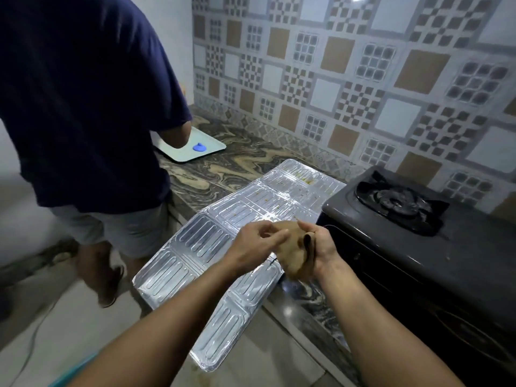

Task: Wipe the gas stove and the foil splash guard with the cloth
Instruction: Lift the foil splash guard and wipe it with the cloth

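The foil splash guard (212, 241) lies flat across the marbled counter, its near panels hanging past the counter's front edge; brownish specks dot its far panels. A black gas stove (435, 247) with one burner grate (396, 201) stands to its right. Above the guard's middle, my right hand (321, 247) grips a bunched tan cloth (290, 255) with a dark edge. My left hand (257, 244) is right beside it, fingers bent and touching the cloth's top.
Another person in a dark blue shirt (83, 107) stands at the left, an arm over a pale tray (212, 148) bearing a small blue object (199, 147). A patterned tile wall runs behind the counter (212, 174). A cable lies on the floor at the lower left.
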Available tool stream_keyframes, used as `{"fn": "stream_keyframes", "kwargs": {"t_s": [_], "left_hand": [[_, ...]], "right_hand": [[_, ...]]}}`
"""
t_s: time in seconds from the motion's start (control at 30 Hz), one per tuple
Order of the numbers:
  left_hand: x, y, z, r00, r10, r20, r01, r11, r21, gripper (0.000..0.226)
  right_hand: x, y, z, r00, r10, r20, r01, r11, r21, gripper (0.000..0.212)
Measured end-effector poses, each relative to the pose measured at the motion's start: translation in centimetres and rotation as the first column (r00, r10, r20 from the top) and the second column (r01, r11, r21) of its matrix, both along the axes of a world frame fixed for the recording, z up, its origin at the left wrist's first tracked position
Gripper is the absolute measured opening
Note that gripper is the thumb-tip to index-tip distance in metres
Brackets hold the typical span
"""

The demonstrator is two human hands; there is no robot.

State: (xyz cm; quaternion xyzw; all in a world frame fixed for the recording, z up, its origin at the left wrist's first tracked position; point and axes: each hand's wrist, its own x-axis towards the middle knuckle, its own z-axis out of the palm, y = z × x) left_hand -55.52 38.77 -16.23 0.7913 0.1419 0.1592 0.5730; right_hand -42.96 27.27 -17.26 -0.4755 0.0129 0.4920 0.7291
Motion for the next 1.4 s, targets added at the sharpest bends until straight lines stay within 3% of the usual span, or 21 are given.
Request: {"fn": "stream_keyframes", "kwargs": {"t_s": [0.07, 0.13, 0.17, 0.23, 0.3, 0.37, 0.43, 0.5, 0.57, 0.63, 0.77, 0.87, 0.97, 1.03, 1.13, 1.23, 1.33, 1.4], "left_hand": [[-1.9, 2.2, -2.4, 0.948, 0.318, -0.008, -0.318, 0.948, -0.030, 0.026], [-4.2, 4.5, -6.2, 0.773, 0.613, -0.161, -0.613, 0.788, 0.059, 0.029], [-5.5, 5.5, -8.2, 0.652, 0.715, -0.251, -0.717, 0.690, 0.101, 0.038], [-7.9, 6.6, -11.4, 0.425, 0.796, -0.431, -0.841, 0.523, 0.136, 0.055], [-9.6, 7.1, -13.9, 0.304, 0.739, -0.602, -0.894, 0.439, 0.087, 0.064], [-10.7, 7.3, -16.1, 0.332, 0.603, -0.725, -0.930, 0.337, -0.145, 0.059], [-11.7, 7.0, -18.0, 0.502, 0.490, -0.713, -0.864, 0.237, -0.445, 0.044], [-12.8, 6.5, -19.3, 0.624, 0.435, -0.649, -0.759, 0.141, -0.636, 0.025], [-13.4, 6.3, -19.6, 0.665, 0.436, -0.606, -0.686, 0.035, -0.727, 0.021], [-13.6, 6.2, -19.3, 0.685, 0.455, -0.570, -0.643, 0.009, -0.766, 0.022], [-14.2, 6.2, -18.6, 0.729, 0.462, -0.505, -0.577, 0.018, -0.816, 0.030], [-14.7, 6.3, -18.6, 0.738, 0.466, -0.489, -0.558, 0.013, -0.830, 0.027], [-14.5, 6.4, -18.1, 0.781, 0.458, -0.424, -0.487, 0.021, -0.873, 0.031], [-14.1, 6.5, -17.4, 0.806, 0.439, -0.398, -0.465, 0.053, -0.884, 0.038], [-14.0, 6.5, -16.8, 0.815, 0.426, -0.393, -0.457, 0.057, -0.887, 0.041], [-14.3, 6.4, -16.6, 0.826, 0.423, -0.373, -0.427, 0.035, -0.904, 0.038], [-14.8, 6.0, -15.8, 0.847, 0.438, -0.300, -0.327, -0.015, -0.945, 0.037], [-15.0, 5.8, -15.4, 0.853, 0.463, -0.242, -0.237, -0.068, -0.969, 0.044]], "right_hand": [[0.1, 1.0, -0.5, 0.984, -0.059, 0.168, 0.086, 0.983, -0.163, 0.033], [-0.2, 1.8, -0.6, 0.916, -0.085, 0.391, 0.206, 0.938, -0.278, 0.012], [-0.3, 2.2, -0.6, 0.861, -0.017, 0.509, 0.216, 0.918, -0.334, 0.012], [-0.7, 3.3, -1.2, 0.687, 0.200, 0.699, 0.191, 0.878, -0.438, 0.019], [-0.6, 4.3, -2.4, 0.487, 0.367, 0.792, 0.162, 0.854, -0.495, 0.039], [-0.7, 5.3, -4.1, 0.414, 0.441, 0.797, 0.140, 0.834, -0.534, 0.057], [-1.3, 5.8, -6.0, 0.270, 0.566, 0.779, 0.207, 0.756, -0.621, 0.062], [-2.4, 6.2, -7.8, 0.109, 0.700, 0.705, 0.199, 0.680, -0.706, 0.062], [-3.8, 6.5, -9.3, -0.065, 0.799, 0.598, 0.195, 0.598, -0.777, 0.062], [-4.7, 6.8, -10.5, -0.222, 0.860, 0.460, 0.256, 0.507, -0.823, 0.068], [-6.5, 7.2, -12.2, -0.323, 0.842, 0.432, 0.252, 0.516, -0.818, 0.068], [-8.2, 7.7, -12.5, -0.356, 0.812, 0.462, 0.157, 0.539, -0.827, 0.058], [-10.7, 7.8, -12.3, -0.325, 0.765, 0.555, -0.001, 0.587, -0.810, 0.049], [-12.5, 7.3, -11.8, -0.218, 0.740, 0.636, -0.117, 0.627, -0.770, 0.039], [-13.6, 7.0, -10.5, 0.050, 0.687, 0.725, -0.239, 0.713, -0.659, 0.025], [-12.6, 8.0, -9.1, 0.217, 0.577, 0.788, -0.144, 0.817, -0.558, 0.025], [-12.1, 9.9, -7.8, 0.306, 0.454, 0.837, 0.007, 0.878, -0.479, 0.036], [-12.7, 11.3, -7.4, 0.329, 0.501, 0.801, -0.075, 0.859, -0.506, 0.056]]}}
